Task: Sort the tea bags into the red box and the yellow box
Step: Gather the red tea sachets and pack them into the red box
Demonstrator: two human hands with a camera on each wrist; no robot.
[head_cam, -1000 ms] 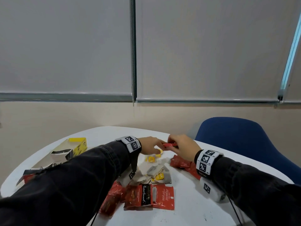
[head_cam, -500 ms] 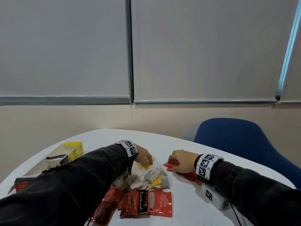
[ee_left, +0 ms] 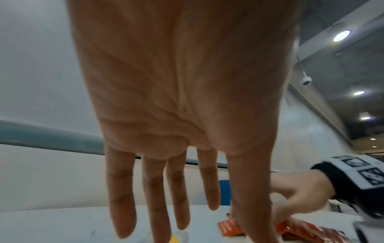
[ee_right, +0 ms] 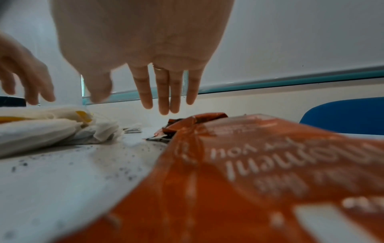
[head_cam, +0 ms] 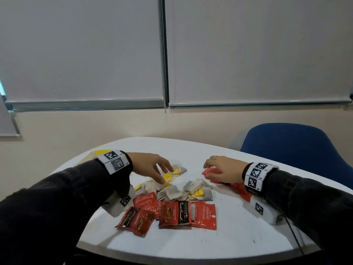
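At the far left of the head view, a yellow box (head_cam: 100, 151) is peeking out from behind the left wristband, most of it hidden by the sleeve; no red box is showing in any view. Just right of it, the left hand (head_cam: 150, 166) is hovering palm down over the white table (head_cam: 229, 243), fingers spread and nearly straight, gripping nothing. Its fingertips are sitting right above a small cluster of yellow-tagged tea bags (head_cam: 172, 174) near the middle of the frame; whether they are touching cannot be told. In the left wrist view the fingers (ee_left: 121, 197) are hanging straight toward the tabletop, with a yellow tag just below them at the bottom edge.

In the centre, a heap of pale paper tea bags (head_cam: 193, 190) with yellow tags is lying below the hands, and lower still, toward the bottom of the frame, several red foil sachets (head_cam: 177, 212) are lying flat and overlapping.

Right of centre, the right hand (head_cam: 223, 172) is resting low over another group of red packets (head_cam: 212, 172), fingers loosely extended and holding nothing. In the right wrist view its fingers (ee_right: 164, 92) are pointing down, straight and apart, just above the crumpled end of a red packet (ee_right: 259, 172), which is filling the lower right of that frame.

At the far right of the head view, a blue chair (head_cam: 294, 150) is standing behind the table.
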